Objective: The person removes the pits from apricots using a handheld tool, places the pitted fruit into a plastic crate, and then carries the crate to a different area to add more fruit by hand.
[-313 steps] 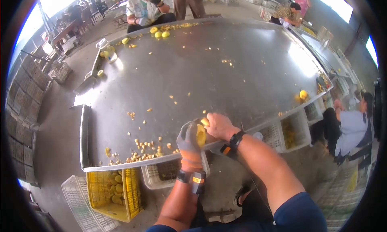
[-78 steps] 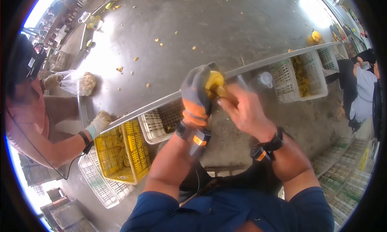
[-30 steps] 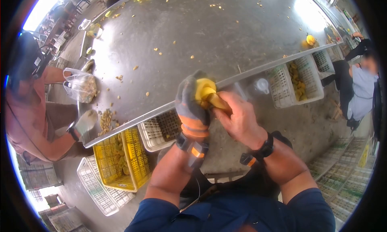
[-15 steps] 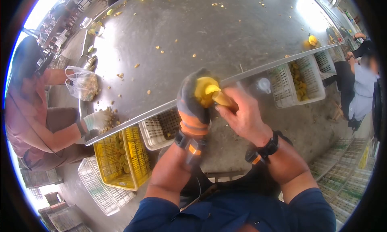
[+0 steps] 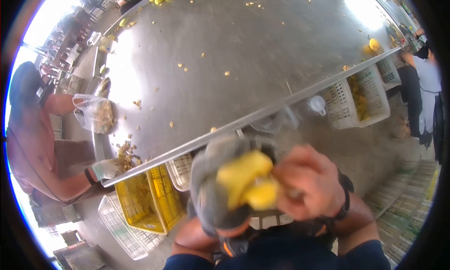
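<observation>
My left hand, in a grey glove, is wrapped around a yellow fruit in front of my body, below the table edge. The fruit is blurred by motion, and its flesh looks cut, with a piece standing out toward the right. My bare right hand is closed close against the fruit's right side. Motion smears its fingers, and what they hold is hard to make out. The metal table lies beyond both hands, with small pale yellow bits scattered over it.
A co-worker's gloved hand rests by a small heap of bits at the left corner. Beneath the table edge stand a yellow crate and white crates. A plastic bag sits at the left edge. Another person is at right.
Both hands have moved down toward my body with the fruit, away from the table edge. The tan, handle-like thing seen earlier in my right hand is now lost in the blur.
</observation>
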{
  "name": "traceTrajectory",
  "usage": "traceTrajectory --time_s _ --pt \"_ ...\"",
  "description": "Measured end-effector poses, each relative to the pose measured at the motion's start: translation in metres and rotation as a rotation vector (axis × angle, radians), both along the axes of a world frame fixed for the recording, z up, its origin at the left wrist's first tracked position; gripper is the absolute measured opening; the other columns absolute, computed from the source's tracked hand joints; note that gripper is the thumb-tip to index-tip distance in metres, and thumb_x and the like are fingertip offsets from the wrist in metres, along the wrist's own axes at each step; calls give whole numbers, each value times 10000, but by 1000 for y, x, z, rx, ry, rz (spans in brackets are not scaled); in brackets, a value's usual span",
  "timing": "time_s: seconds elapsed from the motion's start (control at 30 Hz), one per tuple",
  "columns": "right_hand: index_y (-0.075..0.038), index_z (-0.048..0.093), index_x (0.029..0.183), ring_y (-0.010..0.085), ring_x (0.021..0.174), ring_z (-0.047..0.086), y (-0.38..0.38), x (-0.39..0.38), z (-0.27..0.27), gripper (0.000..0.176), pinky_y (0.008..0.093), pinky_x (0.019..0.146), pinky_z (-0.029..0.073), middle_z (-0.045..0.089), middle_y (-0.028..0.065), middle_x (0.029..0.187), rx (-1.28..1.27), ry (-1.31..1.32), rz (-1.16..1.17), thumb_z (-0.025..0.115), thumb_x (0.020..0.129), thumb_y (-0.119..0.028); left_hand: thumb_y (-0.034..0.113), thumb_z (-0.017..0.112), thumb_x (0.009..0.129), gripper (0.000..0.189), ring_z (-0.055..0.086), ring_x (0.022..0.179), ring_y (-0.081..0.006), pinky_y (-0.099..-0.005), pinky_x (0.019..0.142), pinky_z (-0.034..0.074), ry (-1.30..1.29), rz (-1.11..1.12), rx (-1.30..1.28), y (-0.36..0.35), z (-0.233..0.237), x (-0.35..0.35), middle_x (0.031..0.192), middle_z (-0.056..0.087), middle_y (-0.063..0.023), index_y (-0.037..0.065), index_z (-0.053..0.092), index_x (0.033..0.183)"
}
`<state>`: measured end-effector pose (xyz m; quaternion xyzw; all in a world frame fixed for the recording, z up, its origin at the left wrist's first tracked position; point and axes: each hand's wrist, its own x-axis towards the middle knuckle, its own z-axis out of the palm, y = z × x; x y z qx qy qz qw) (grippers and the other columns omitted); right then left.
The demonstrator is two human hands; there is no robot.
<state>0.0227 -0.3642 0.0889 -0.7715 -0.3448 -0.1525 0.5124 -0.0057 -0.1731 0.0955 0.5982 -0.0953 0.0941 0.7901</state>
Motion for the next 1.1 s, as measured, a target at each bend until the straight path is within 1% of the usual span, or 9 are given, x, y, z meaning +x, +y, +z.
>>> traceTrajectory --time_s 0.03,0.1,0.27,0.37,0.47,0.67,0.77,0.87,1.1 --pt "-69 752 1242 252 721 671 -5 -3 7 446 351 588 532 674 67 932 9 17 45 859 809 -54 257 701 1019 374 707 1168 -366 -462 988 602 65 -72 -311 -3 2 -8 1319 664 -214 11 677 1299" --pt "-97 779 1213 219 675 652 -1 -5 1 422 320 555 504 673 29 924 144 -10 77 873 804 -49 326 673 1054 423 702 1180 -387 -478 998 605 120 -155 -461 2 10 -13 1363 637 -237 5 656 1329" --pt "-41 763 1128 236 717 676 -17 8 4 314 323 592 510 664 114 1028 190 77 394 843 825 -18 337 670 1052 447 707 1150 -386 -470 968 608 156 -216 -478 16 12 -14 1338 646 -250 -9 653 1334" --pt "-34 769 1117 232 667 663 -12 15 7 293 300 554 485 657 134 1030 254 -50 383 841 834 -13 343 668 1050 461 710 1133 -385 -465 949 610 155 -229 -487 17 10 -14 1323 651 -257 -17 651 1338" --pt "-11 775 1055 396 688 706 -13 15 19 170 440 603 518 708 189 795 239 514 597 713 963 -141 349 666 1049 475 713 1115 -384 -460 931 612 160 -242 -494 16 8 -11 1308 656 -265 -25 649 1341" --pt "-64 783 860 362 581 622 -10 3 27 137 452 551 436 653 142 700 303 434 394 821 846 -196 362 662 1046 504 719 1079 -383 -450 894 616 160 -266 -506 15 5 -15 1278 666 -280 -41 646 1348" --pt "-59 712 1150 236 555 589 -4 4 15 353 355 456 359 691 124 836 364 -34 353 804 809 -55 368 660 1044 519 722 1061 -382 -445 876 618 170 -278 -510 14 7 -14 1263 672 -287 -49 644 1352" --pt "-44 782 1117 228 660 658 -22 14 9 281 298 540 477 647 134 1067 234 -19 522 838 843 -18 375 658 1043 533 726 1044 -382 -440 857 620 183 -285 -523 13 5 -18 1248 677 -295 -57 643 1355" --pt "-41 767 1119 226 683 667 -16 4 6 255 315 564 521 670 140 1055 255 30 337 847 878 -61 389 654 1039 567 733 1002 -380 -429 814 625 264 -262 -643 7 -2 -22 1214 689 -313 -76 639 1363"
